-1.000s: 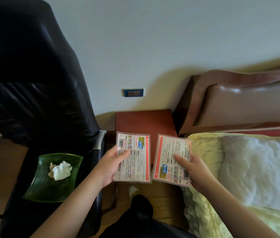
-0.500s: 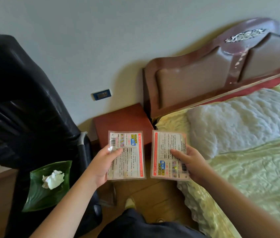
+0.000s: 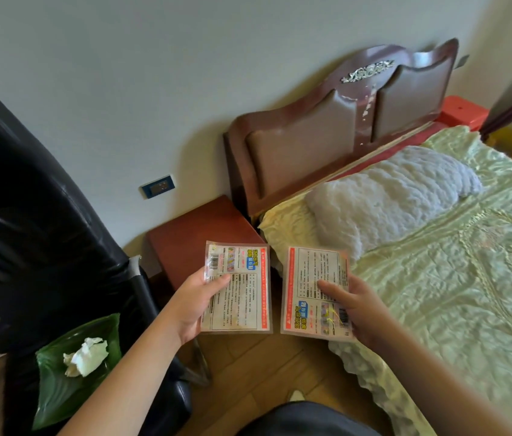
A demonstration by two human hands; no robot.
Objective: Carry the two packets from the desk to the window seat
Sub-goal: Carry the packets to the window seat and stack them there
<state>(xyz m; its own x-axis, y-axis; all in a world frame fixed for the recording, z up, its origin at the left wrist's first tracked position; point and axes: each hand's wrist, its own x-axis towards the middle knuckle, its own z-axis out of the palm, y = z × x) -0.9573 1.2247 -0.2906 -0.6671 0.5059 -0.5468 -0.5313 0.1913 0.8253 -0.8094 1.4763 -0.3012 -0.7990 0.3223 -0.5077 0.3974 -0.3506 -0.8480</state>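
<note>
I hold two flat printed packets side by side in front of me, above the wooden floor. My left hand (image 3: 193, 305) grips the left packet (image 3: 242, 291) by its left edge, thumb on top. My right hand (image 3: 353, 305) grips the right packet (image 3: 309, 287) by its right edge, thumb across its face. Both packets have red borders, small text and a barcode. They are a little apart and do not touch. No desk or window seat is in view.
A black leather chair (image 3: 28, 234) stands at the left with a green dish (image 3: 56, 388) holding a crumpled tissue (image 3: 85, 360). A red-brown bedside table (image 3: 192, 237) sits by the wall. A bed (image 3: 456, 278) with a white pillow (image 3: 386, 196) and dark headboard (image 3: 327, 136) fills the right.
My view has swung to the right: more of the bed and headboard shows, and the chair has slid left. Both hands keep the packets held in front of me.
</note>
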